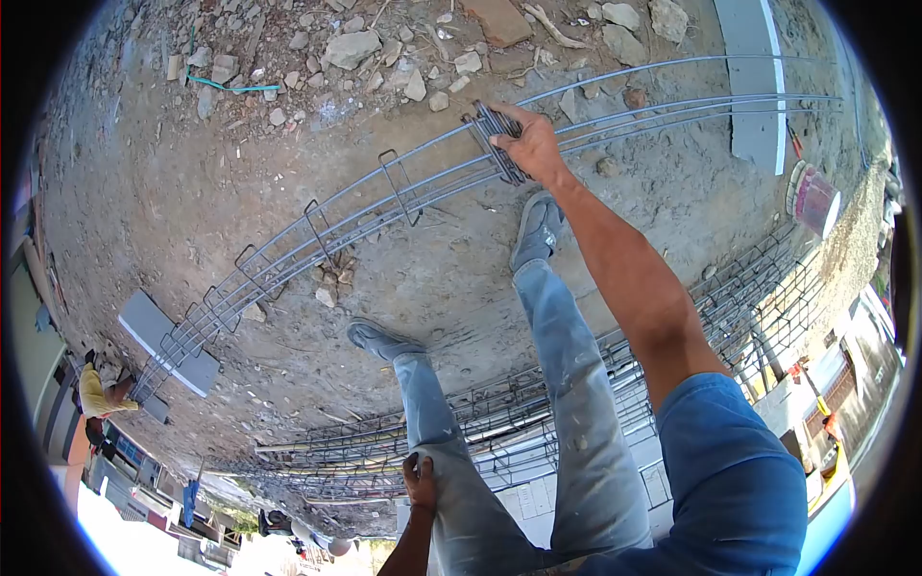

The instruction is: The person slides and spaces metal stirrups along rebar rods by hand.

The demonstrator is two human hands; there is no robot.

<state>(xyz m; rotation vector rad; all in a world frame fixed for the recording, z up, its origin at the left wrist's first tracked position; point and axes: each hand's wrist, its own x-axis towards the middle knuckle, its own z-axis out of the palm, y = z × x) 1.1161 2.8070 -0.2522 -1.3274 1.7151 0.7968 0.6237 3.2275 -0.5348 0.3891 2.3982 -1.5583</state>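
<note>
My right hand (pixel 531 146) grips a bundle of steel stirrups (pixel 496 144), which sits around the long reinforcing bars (pixel 643 120). The fingers are closed over the bundle's near side. To the left, single stirrups (pixel 314 226) stand spaced along the same bars. My left hand (pixel 420 483) rests against my left trouser leg near the knee, its thumb and fingers slightly apart and nothing visible in it. Some of its fingers are hard to make out.
A grey board (pixel 756 86) lies under the bars at right, another grey board (pixel 173 341) at left. Stacked rebar cages (pixel 509 437) lie behind my feet. Stones (pixel 351 50) litter the far ground. A pinkish bucket (pixel 812 199) is at right; a person in yellow (pixel 96 394) bends at far left.
</note>
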